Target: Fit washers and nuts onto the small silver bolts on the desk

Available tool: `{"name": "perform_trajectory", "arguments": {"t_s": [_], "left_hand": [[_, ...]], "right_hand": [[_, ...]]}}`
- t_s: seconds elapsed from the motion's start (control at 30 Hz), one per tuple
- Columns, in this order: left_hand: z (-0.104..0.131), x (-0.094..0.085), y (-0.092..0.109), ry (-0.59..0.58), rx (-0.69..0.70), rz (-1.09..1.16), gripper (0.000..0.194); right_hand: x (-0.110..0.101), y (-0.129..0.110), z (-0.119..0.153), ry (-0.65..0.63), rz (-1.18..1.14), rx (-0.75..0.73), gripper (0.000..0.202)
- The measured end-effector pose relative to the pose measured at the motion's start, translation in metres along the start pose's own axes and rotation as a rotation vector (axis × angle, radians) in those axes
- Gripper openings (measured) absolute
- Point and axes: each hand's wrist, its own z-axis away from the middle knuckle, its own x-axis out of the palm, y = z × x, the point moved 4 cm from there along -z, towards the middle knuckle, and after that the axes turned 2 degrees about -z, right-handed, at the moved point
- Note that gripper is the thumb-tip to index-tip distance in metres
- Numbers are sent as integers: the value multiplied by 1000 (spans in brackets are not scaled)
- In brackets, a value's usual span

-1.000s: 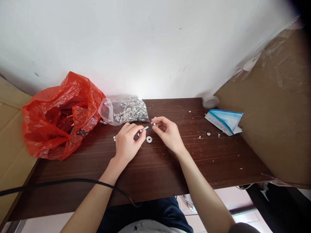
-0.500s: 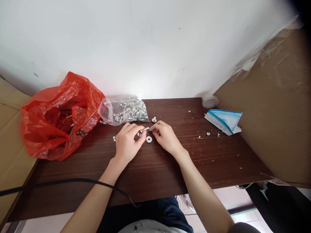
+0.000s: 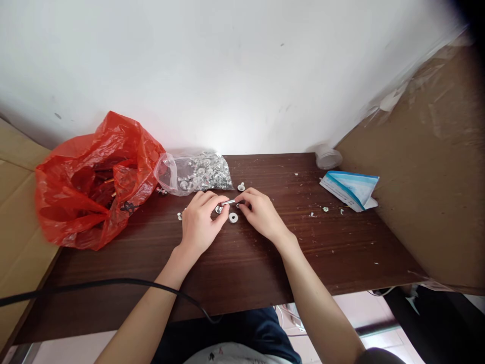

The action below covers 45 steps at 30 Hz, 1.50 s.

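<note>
Well, along the dark brown table (image 3: pixel 242 268), left of the left hand (image 3: pixel 199 220), slumps one red plastic bag (image 3: pixel 129 134), open-mouthed, its dark contents hard to make out. Just beyond that hand lies one clear bag (image 3: pixel 212 171) of silvery metal parts, too many to count. Well right of the right hand (image 3: pixel 261 215) sits one blue-and-white packet (image 3: pixel 352 188), its print too small to read; farther beyond that hand, one translucent tub (image 3: pixel 328 158), contents unclear. The left thumb and forefinger pinch one metal rod (image 3: pixel 228 202) between the hands; the right ones pinch a small metal piece (image 3: pixel 238 205), partly hidden. One stud (image 3: pixel 241 187) stands beyond the right fingers, one ring (image 3: pixel 233 218) lies between the hands.
</note>
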Motion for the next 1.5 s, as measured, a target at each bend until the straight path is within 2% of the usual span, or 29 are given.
{"name": "perform_trajectory", "arguments": {"t_s": [0.2,0.27,0.47,0.63,0.77,0.9,1.2,1.37,1.5], "left_hand": [[0,0,-1,10,-3,8,10],[0,0,-1,8,-5,15,10],[1,0,0,-5,5,24,10],[1,0,0,-21,9,24,10],[1,0,0,-16,5,15,11],[1,0,0,-6,6,5,11],[1,0,-1,-23,7,9,10],[0,-4,-5,68,-30,14,8],[-2,-7,-9,113,-106,62,8]], "right_hand": [[-30,12,1,214,5,47,20],[-40,21,3,227,9,91,19],[-55,47,15,-48,5,277,16],[-61,58,22,-114,23,376,20],[-58,57,22,-139,53,349,24],[-56,55,20,-121,89,346,16],[-42,31,8,-10,-46,81,14],[-28,23,5,-81,-81,-26,11],[-28,22,5,-51,-39,-55,9]]}}
